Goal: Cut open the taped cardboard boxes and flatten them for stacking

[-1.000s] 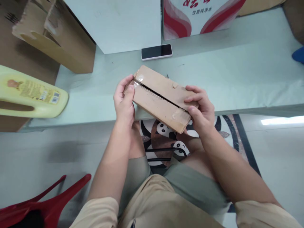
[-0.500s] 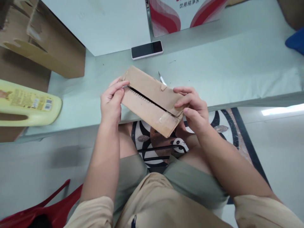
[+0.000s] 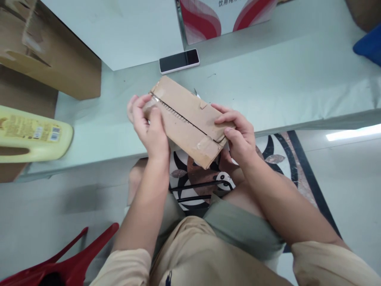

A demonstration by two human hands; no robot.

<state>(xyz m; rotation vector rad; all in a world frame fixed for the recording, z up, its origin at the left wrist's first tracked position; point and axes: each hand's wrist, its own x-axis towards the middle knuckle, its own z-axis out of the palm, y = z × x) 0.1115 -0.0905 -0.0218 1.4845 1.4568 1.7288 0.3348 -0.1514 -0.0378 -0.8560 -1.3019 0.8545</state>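
Note:
A small brown cardboard box hangs tilted between my hands above the table's near edge. Along its face runs a slit seam, with clear tape at the lower right end. My left hand grips the upper left end, its thumb on the near flap and its fingers at the corner. My right hand is closed around the right end, thumb and fingers pressed on the face near the seam. Just behind the box lies a thin pointed knife, mostly hidden by it.
A phone lies on the pale green tablecloth beside a large white box. On the left are a big cardboard carton and a yellow jug. A red and white box stands at the back. Lower left is a red chair.
My left hand has shifted its grip, the thumb now farther over the near flap. The seam gap has narrowed, and the box now covers more of the knife.

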